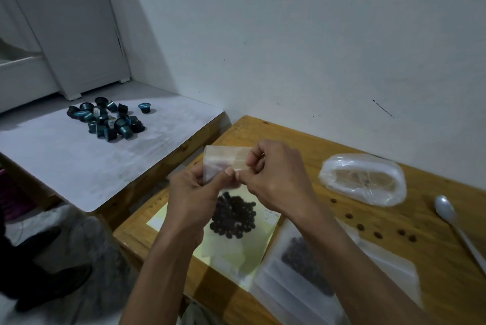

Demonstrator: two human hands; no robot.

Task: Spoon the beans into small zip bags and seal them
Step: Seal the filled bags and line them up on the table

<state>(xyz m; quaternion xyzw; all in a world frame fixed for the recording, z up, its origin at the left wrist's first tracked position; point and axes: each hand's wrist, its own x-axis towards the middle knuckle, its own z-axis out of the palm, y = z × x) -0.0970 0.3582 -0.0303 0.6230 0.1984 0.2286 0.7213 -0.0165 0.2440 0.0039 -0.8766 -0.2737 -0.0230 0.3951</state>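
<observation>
Small clear plastic zip bag (223, 164), pinched at top in left grip (193, 199) and right grip (276, 180); dark round beans (232, 215) heaped beneath; white plastic spoon (452, 222) on wooden counter (420, 253).

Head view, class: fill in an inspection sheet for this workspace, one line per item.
Surface: wooden table, against a white wall.
Job's things: small clear zip bag held up; pile of dark beans on a pale sheet; filled bag lying flat; white plastic spoon lying unused.
Clutter: loose beans; clear packet of spare bags.
Grippers: left hand and right hand both pinch the zip bag.
Cables: nothing seen.
Surroundings: dark blue capsules on a neighbouring white-topped table.
</observation>
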